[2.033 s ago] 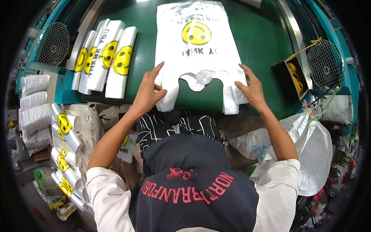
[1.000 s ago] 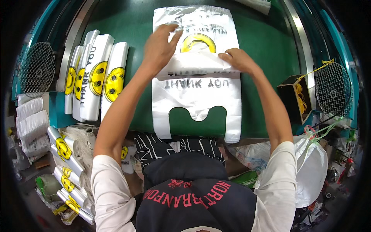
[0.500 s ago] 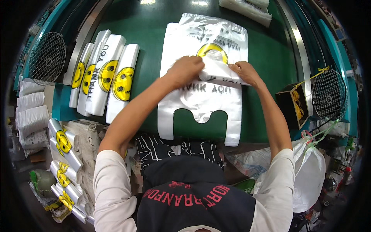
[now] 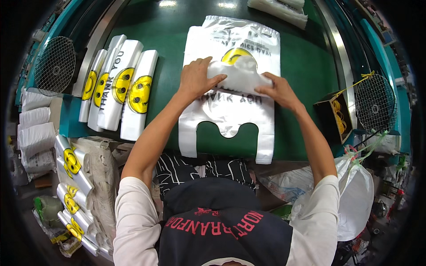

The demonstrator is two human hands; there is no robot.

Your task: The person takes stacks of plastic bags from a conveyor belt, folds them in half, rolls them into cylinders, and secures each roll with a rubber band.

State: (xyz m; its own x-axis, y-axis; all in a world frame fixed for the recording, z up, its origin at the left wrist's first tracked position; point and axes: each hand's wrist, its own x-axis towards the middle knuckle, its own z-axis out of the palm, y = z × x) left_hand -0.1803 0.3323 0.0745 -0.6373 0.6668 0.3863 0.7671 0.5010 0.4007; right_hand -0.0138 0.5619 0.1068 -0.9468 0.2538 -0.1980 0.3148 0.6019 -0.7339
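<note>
A stack of white plastic T-shirt bags [image 4: 226,113] lies flat on the green table, its cut-out handles toward me. It carries black print and a yellow smiley face. Across its middle sits a loosely folded white plastic bag [image 4: 239,79], slightly blurred. My left hand [image 4: 195,80] grips the left end of this fold, with thumb and fingers on either side. At the right end, my right hand [image 4: 280,92] pinches the fold between thumb and fingers. The fold partly covers the smiley face beneath.
Several folded smiley bags [image 4: 119,86] lie side by side at the left of the green table [image 4: 306,62]. Clear plastic packs [image 4: 279,11] rest at the far edge. Fans [image 4: 375,106] flank both sides. A dark box [image 4: 335,117] with yellow cord stands at right.
My left hand has moved left and turned, its thumb now apart from its fingers. The folded bag between my hands is more exposed and puffed up. My right hand has shifted slightly left and down.
</note>
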